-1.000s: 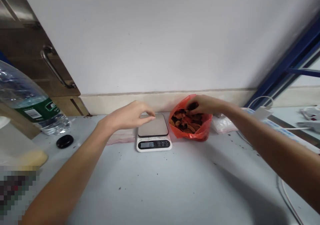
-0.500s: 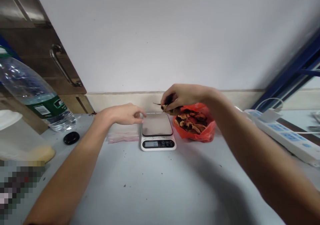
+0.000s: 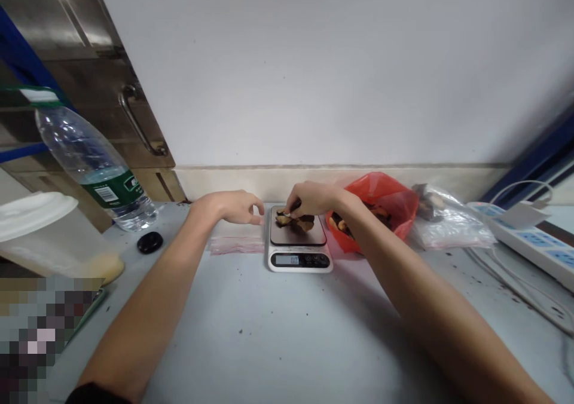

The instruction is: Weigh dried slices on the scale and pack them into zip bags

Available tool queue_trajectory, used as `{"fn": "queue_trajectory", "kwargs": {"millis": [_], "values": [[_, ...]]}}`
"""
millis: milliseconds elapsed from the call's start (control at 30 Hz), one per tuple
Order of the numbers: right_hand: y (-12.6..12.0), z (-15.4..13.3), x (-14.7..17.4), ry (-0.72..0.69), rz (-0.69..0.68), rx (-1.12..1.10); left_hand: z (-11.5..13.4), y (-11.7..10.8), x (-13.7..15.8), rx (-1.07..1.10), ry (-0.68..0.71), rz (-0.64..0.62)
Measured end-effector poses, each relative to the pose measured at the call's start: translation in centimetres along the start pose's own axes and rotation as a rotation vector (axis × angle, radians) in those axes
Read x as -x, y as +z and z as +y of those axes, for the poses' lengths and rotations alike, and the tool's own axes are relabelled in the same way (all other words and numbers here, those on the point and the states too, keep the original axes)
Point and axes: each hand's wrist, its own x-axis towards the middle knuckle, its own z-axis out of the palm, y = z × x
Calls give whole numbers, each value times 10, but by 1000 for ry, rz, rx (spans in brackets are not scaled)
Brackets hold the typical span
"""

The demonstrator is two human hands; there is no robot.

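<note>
My right hand point(image 3: 314, 198) pinches brown curled pieces of dried peel point(image 3: 305, 222) at the plate of a white kitchen scale point(image 3: 300, 268). Its display reads 0.0; whether the peel touches the plate I cannot tell. Thumb and forefinger apart, my left hand point(image 3: 237, 207) hovers empty just left of the scale, over a stack of clear plastic bags point(image 3: 237, 245). To the right of the scale stands an open red plastic bag point(image 3: 394, 198) with more dried peel inside, partly hidden by my right forearm.
A large water bottle point(image 3: 96, 153), a pale plastic jug point(image 3: 58, 236) and a round black lid point(image 3: 149, 242) stand on the left. On the right lie a clear plastic bag point(image 3: 452, 227) and a white power strip point(image 3: 533, 242) with cables. A wall rises behind.
My right hand has come down and left from above the red bag to the scale plate, carrying the dried peel. The left hand stays beside the scale. The view has shifted slightly.
</note>
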Motion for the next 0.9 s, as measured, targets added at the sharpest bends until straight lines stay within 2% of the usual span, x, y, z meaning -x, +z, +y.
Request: {"fn": "queue_trajectory", "kwargs": {"millis": [433, 667, 900], "values": [[-2, 22, 1, -70, 49, -50, 9, -2, 4, -18, 21, 1], [-3, 30, 1, -175, 20, -126, 6, 1, 1, -12, 68, 20], [-13, 32, 13, -170, -21, -115, 4, 0, 2, 8, 58, 22]]}}
